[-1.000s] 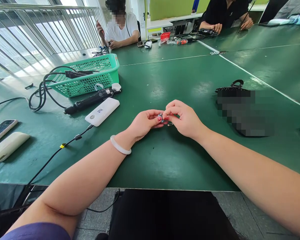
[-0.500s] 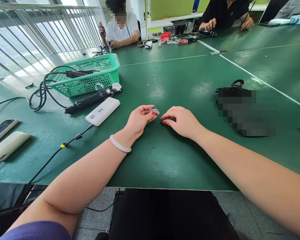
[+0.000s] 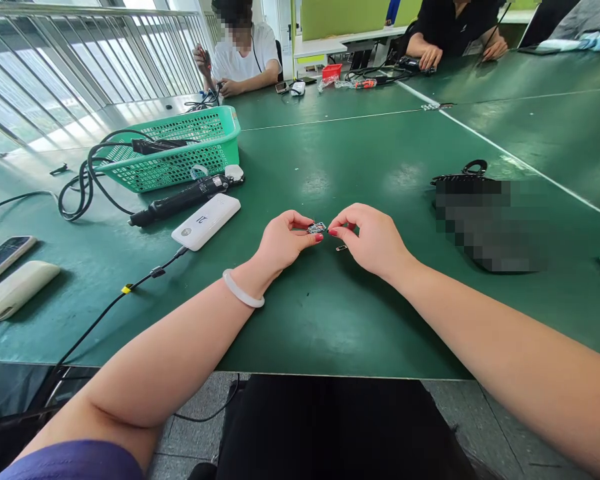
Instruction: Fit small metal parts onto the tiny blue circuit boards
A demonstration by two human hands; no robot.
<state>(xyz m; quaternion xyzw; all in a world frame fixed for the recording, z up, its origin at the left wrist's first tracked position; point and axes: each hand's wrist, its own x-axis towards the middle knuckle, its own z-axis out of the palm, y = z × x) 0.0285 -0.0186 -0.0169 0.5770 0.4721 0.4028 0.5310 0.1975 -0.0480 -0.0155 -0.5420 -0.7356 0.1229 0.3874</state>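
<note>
Head view: your left hand (image 3: 286, 241) pinches a patterned piece (image 3: 317, 228), probably light, stiff and fragile, best held by its edges; your right hand (image 3: 373, 237) apparently pinches a dark speck (image 3: 329, 231).

Looks like a shared workroom, somewhere between an office and a light-assembly workshop. Points to the office side with a lime-green partition panel (image 3: 345, 20) and a white desk (image 3: 320, 49) at the back, plus grey floor tiles (image 3: 463, 413) underfoot. Leans toward the workshop with a broad green-topped table (image 3: 370, 160), seamed with pale lines (image 3: 520, 160), bearing a black corded tool (image 3: 180, 201), a green perforated basket (image 3: 229, 150) and looped cables (image 3: 89, 168). Seats a person in white (image 3: 243, 53) and a person in black (image 3: 455, 30) along the far side. Gets bright light from beyond a metal railing (image 3: 105, 13) on the left.
</note>
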